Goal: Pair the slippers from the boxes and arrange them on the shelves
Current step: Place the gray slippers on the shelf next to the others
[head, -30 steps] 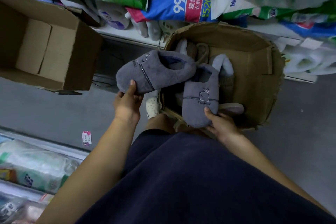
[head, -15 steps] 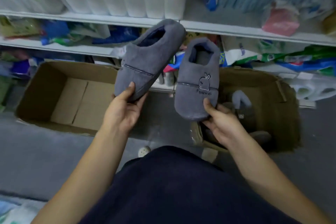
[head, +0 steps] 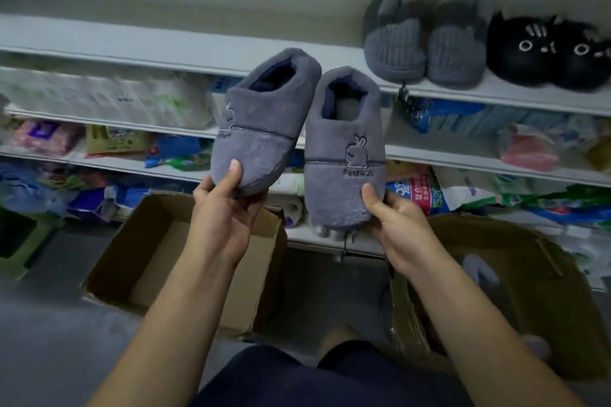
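Left hand (head: 224, 218) grips the toe of a tilted grey-blue plush slipper (head: 261, 129), thumb pressed on the upper, other fingers hidden under the sole. Right hand (head: 400, 228) grips the toe of a second grey-blue plush slipper with an embroidered rabbit (head: 344, 155), thumb on top, fingers curled beneath and mostly out of sight. Both are held up in the air side by side, openings towards the camera, heels close together; cannot tell if they touch. Lettering under the rabbit is too blurred to read.

Behind them is the white top shelf (head: 165, 49). On it, far right, sits a pair of grey ribbed knit slippers (head: 423, 49) and just beside it a pair of black cat-face slippers (head: 545, 56), which the right frame edge cuts off. Lower shelves hold packaged goods, smeared by motion blur.

Near left on the floor is an open brown cardboard box (head: 139, 258), its inside partly hidden by the left forearm. Near right is a second brown cardboard box (head: 529, 274) with greyish shapes inside — too dim to identify. A dark navy garment (head: 297, 380) is cut off at the bottom edge.
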A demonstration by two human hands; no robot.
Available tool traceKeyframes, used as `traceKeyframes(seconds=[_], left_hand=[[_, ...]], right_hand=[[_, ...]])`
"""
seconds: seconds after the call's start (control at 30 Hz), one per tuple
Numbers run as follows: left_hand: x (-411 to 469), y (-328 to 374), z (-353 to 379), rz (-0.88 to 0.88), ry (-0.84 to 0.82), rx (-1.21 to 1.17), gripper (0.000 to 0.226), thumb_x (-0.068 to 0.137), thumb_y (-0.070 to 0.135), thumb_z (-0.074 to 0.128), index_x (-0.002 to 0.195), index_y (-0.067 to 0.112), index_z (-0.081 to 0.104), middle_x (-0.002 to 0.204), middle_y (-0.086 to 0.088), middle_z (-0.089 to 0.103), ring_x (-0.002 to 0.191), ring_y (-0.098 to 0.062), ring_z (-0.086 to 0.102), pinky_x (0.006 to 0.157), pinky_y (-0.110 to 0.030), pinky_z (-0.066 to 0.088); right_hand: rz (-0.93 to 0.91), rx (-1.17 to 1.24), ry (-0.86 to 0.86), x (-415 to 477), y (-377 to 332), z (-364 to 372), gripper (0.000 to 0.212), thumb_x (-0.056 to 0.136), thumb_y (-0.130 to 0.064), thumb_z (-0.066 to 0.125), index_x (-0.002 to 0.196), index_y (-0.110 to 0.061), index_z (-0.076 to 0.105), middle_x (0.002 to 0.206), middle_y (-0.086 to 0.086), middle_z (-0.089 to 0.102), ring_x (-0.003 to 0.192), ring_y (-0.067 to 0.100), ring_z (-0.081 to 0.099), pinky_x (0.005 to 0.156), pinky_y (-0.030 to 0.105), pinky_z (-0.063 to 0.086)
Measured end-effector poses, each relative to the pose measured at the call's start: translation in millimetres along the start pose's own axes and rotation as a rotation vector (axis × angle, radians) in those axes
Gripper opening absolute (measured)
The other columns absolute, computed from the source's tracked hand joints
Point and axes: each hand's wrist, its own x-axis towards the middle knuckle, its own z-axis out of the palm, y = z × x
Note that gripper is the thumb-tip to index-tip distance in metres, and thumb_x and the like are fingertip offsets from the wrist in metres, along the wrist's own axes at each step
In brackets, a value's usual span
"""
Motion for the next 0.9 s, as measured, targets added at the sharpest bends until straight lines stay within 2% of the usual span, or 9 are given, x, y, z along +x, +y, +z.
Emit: traceKeyframes(seconds=[0.1, 0.17, 0.27, 0.4, 0.57, 0.63, 0.7, 0.77, 0.9], left_hand=[[15, 9, 27, 0.062, 0.066, 0.033, 0.058, 0.095, 0.009, 0.066, 0.142, 0.024, 0.035, 0.136, -0.012, 0.059, 0.113, -0.029, 0.068, 0.081, -0.04, 0.062], [29, 12, 50, 0.094, 0.102, 0.057, 0.06, 0.093, 0.008, 0.069, 0.135, 0.03, 0.034, 0.137, -0.011, 0.054, 0.111, -0.029, 0.067, 0.08, -0.04, 0.062], [54, 16, 86, 0.139, 0.088, 0.072, 0.073, 0.091, 0.004, 0.07, 0.144, 0.033, 0.029, 0.14, -0.01, 0.049, 0.109, -0.03, 0.066, 0.077, -0.039, 0.063], [100, 25, 130, 0.259, 0.006, 0.115, 0.073, 0.089, -0.006, 0.069, 0.145, 0.024, 0.033, 0.139, -0.008, 0.05, 0.113, -0.028, 0.063, 0.074, -0.037, 0.063], [166, 25, 168, 0.319, -0.026, 0.261, 0.076, 0.087, -0.005, 0.071, 0.143, 0.022, 0.028, 0.14, -0.013, 0.043, 0.119, -0.031, 0.059, 0.076, -0.035, 0.063], [192, 22, 173, 0.307, -0.002, 0.322, 0.079, 0.085, -0.005, 0.073, 0.143, 0.024, 0.028, 0.139, -0.014, 0.043, 0.119, -0.032, 0.058, 0.077, -0.035, 0.063], [213, 18, 174, 0.288, 0.035, 0.402, 0.082, 0.083, -0.001, 0.077, 0.142, 0.026, 0.028, 0.139, -0.014, 0.044, 0.116, -0.031, 0.059, 0.081, -0.04, 0.063], [230, 14, 170, 0.285, 0.054, 0.491, 0.083, 0.08, 0.005, 0.082, 0.14, 0.025, 0.028, 0.139, -0.014, 0.047, 0.116, -0.029, 0.06, 0.088, -0.044, 0.061], [254, 9, 160, 0.463, 0.053, 0.91, 0.097, 0.066, 0.029, 0.093, 0.142, 0.018, 0.033, 0.139, -0.011, 0.048, 0.124, -0.025, 0.055, 0.101, -0.046, 0.054]], right_hand=[[-0.028, 0.041, 0.015, 24, -24, 24, 0.02, 0.095, -0.025, 0.065, 0.112, -0.015, 0.066, 0.104, -0.001, 0.077, 0.096, 0.014, 0.074, 0.09, 0.039, 0.058], [-0.033, 0.045, 0.023, 43, -42, 40, 0.022, 0.095, -0.025, 0.065, 0.113, -0.012, 0.066, 0.099, -0.002, 0.077, 0.087, 0.011, 0.075, 0.074, 0.031, 0.06], [-0.051, 0.034, 0.047, 80, -67, 59, 0.013, 0.097, -0.026, 0.064, 0.108, -0.018, 0.065, 0.107, 0.0, 0.072, 0.085, 0.013, 0.072, 0.055, 0.026, 0.057], [-0.155, 0.06, 0.035, 137, -97, 71, 0.01, 0.099, -0.019, 0.062, 0.108, -0.023, 0.061, 0.114, 0.0, 0.067, 0.093, 0.012, 0.067, 0.069, 0.028, 0.06], [-0.159, -0.036, 0.024, 206, -131, 76, 0.028, 0.1, -0.015, 0.059, 0.128, -0.012, 0.056, 0.121, 0.005, 0.062, 0.089, 0.009, 0.062, 0.059, 0.02, 0.058], [-0.167, -0.116, 0.024, 232, -137, 75, 0.038, 0.099, -0.016, 0.061, 0.136, -0.007, 0.053, 0.13, 0.005, 0.061, 0.096, 0.013, 0.064, 0.069, 0.024, 0.06], [-0.186, -0.199, 0.043, 249, -139, 75, 0.046, 0.097, -0.018, 0.065, 0.14, -0.01, 0.051, 0.135, 0.003, 0.06, 0.11, 0.021, 0.063, 0.086, 0.035, 0.059], [-0.243, -0.337, 0.085, 259, -138, 74, 0.052, 0.09, -0.03, 0.073, 0.136, -0.015, 0.056, 0.132, 0.0, 0.063, 0.115, 0.021, 0.063, 0.098, 0.045, 0.055], [-0.31, -0.668, 0.173, 266, -132, 75, 0.095, 0.054, -0.072, 0.078, 0.129, -0.017, 0.058, 0.128, 0.005, 0.062, 0.115, 0.023, 0.062, 0.097, 0.044, 0.055]])
